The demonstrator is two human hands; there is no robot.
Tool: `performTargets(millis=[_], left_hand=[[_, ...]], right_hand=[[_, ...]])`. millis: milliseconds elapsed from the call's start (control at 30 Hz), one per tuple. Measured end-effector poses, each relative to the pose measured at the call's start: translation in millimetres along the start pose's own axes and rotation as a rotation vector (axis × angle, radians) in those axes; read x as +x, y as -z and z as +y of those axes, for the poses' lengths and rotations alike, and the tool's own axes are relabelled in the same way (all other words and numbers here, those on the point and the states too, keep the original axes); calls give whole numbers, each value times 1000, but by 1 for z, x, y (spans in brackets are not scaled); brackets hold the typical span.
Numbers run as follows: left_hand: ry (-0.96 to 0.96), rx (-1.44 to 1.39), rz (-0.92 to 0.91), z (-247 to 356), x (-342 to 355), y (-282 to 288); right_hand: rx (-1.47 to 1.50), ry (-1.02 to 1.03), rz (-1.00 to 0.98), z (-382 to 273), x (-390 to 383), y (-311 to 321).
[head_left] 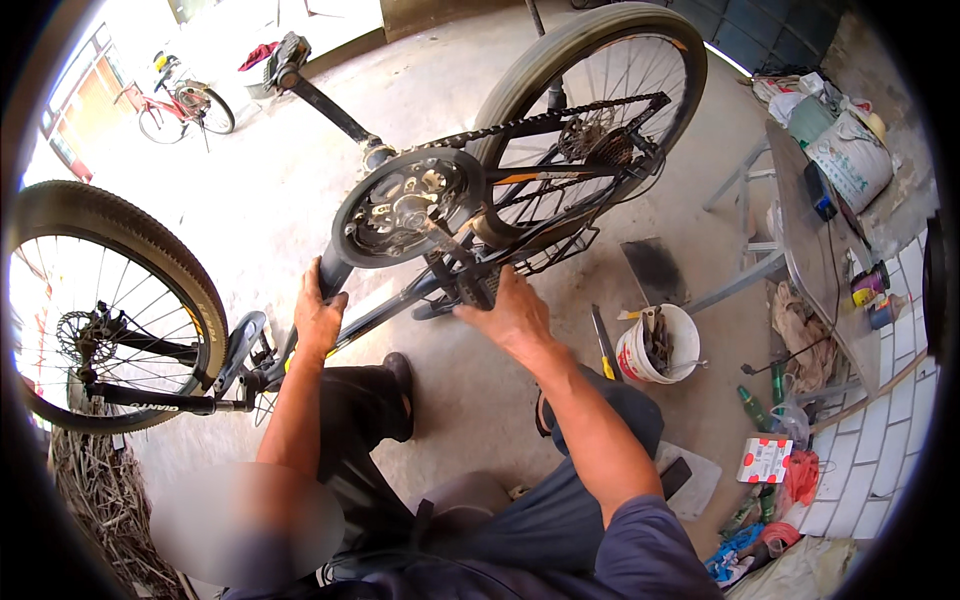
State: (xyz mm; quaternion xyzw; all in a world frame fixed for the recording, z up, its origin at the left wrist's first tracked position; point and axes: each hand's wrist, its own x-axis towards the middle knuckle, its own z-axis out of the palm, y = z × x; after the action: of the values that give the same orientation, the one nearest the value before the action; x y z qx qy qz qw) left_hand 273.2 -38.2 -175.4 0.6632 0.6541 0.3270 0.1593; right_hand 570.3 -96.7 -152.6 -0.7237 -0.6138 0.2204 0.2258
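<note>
A bicycle lies upturned before me, its wheels in the air. My left hand (318,318) is closed round a thick dark tube (336,272) of its frame, left of the chainring (372,215). My right hand (515,318) grips the near pedal (482,290), at the end of the crank arm (443,240); its fingertips are partly hidden behind the pedal. From the chainring the chain (530,125) runs back to the rear sprockets (608,150). The other pedal (289,55) points up and away. The rear wheel (520,75) stands at the far right, the front wheel (190,255) at the left.
Right of my knee stands a white bucket (686,340) of tools, with a yellow-and-black tool (604,345) beside it. Farther right are a metal-legged bench (800,215), a stuffed sack (850,160) and bottles (752,408). Dry sticks (100,500) lie lower left; a red bicycle (180,105) stands behind.
</note>
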Motion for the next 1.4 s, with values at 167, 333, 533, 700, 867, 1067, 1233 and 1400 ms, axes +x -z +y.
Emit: performTargets(millis=[167, 333, 533, 700, 867, 1067, 1233, 1400], left_hand=[[10, -2, -2, 3, 0, -1], [-5, 30, 14, 0, 0, 1], [-22, 30, 1, 4, 0, 3], [-2, 39, -21, 2, -1, 3], [0, 22, -7, -1, 0, 1], [18, 47, 14, 2, -1, 2], [-2, 4, 19, 5, -1, 3], [-6, -7, 27, 3, -1, 2]], right_hand=[[377, 71, -409, -6, 6, -45], [708, 75, -679, -53, -14, -45], [655, 27, -598, -69, -23, -53], [625, -27, -466, -51, -24, -49], [260, -136, -263, -19, -10, -27], [26, -110, 87, 5, 4, 29], [-157, 123, 566, 21, 10, 55], [-18, 77, 483, 22, 14, 49]])
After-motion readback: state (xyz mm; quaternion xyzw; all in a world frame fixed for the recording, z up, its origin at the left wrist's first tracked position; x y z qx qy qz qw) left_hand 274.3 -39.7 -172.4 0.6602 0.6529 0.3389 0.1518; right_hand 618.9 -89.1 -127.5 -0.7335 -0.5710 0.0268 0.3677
